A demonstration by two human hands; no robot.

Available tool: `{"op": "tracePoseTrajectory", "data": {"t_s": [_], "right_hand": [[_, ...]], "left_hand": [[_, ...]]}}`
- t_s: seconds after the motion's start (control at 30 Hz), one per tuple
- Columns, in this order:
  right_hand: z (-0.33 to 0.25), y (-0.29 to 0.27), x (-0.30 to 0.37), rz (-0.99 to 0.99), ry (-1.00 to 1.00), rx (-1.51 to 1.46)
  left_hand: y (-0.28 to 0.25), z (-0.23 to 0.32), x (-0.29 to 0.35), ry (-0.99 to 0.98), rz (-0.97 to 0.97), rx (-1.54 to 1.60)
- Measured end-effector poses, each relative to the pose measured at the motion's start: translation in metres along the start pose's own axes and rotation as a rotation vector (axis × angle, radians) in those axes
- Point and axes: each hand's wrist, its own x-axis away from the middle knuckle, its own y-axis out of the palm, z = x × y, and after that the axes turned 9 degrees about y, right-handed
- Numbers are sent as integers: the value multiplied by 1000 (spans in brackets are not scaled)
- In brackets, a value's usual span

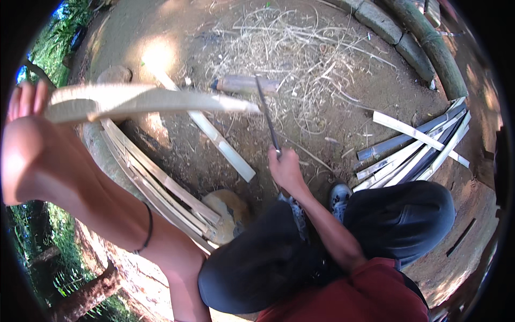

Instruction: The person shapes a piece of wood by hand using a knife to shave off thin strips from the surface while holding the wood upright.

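Note:
My left hand (32, 145) is raised at the far left and grips the end of a long pale bamboo strip (155, 101) that reaches right across the view. My right hand (285, 169) holds a long dark knife (267, 115) by its handle, blade pointing up and away. The blade's upper part meets the far end of the strip near the middle of the view. I sit low, knees in dark trousers and shoes below the hands.
A stack of split bamboo strips (161, 188) lies at the left beside a stone (228, 212). More strips (418, 153) lie at the right. A short wooden block (244, 84) and dry shavings (300, 48) cover the dirt ahead. Thick bamboo poles (429, 43) run along the upper right.

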Motion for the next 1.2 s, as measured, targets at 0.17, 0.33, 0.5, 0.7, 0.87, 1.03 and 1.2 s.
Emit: {"op": "tracePoseTrajectory", "data": {"t_s": [0.17, 0.33, 0.5, 0.7, 0.87, 1.03, 1.2], "right_hand": [[-91, -47, 12, -198, 93, -283], [-142, -61, 17, -191, -63, -477], [12, 0, 5, -39, 139, -58], [-90, -51, -2, -146, 161, -483], [-139, -75, 16, -202, -65, -647], [-2, 8, 6, -103, 150, -182], [-49, -26, -3, -124, 156, -369]], "left_hand": [[0, 13, 13, -10, -12, -90], [2, 19, 25, -12, -5, -105], [31, 22, 14, -26, 23, -47], [7, 39, 2, -31, 34, -83], [17, 29, 17, -40, 32, -67], [27, 30, -7, -56, 58, -19], [8, 32, -13, -79, 57, 18]]}}
